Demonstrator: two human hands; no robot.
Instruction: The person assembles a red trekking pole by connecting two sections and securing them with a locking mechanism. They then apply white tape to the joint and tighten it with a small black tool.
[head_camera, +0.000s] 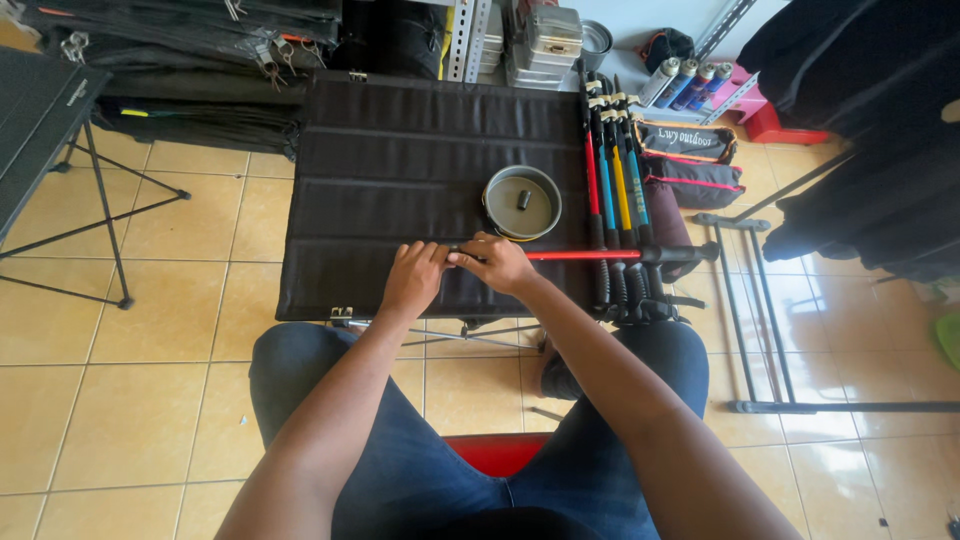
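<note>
Bare forearms, no sleeves; dark blue jeans (400, 440) on both legs.

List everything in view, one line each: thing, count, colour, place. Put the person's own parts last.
Folding table: one, black, centre, in front of the person.
Red trekking pole: one, red shaft with black grip, lying across the table's near edge, held by both hands.
Upright poles: about four, red, blue, yellow and black, along the table's right edge.
Lidded pot: one, grey-green, on the table.
Pouches: two, black, on the floor to the right.
Gas canisters: about four, mixed colours, top right.
Second table: one, black, far left.
Floor: beige tiles.
Stool: one, red, between the legs.
Left hand: on the pole's end.
Right hand: gripping the pole.
</note>
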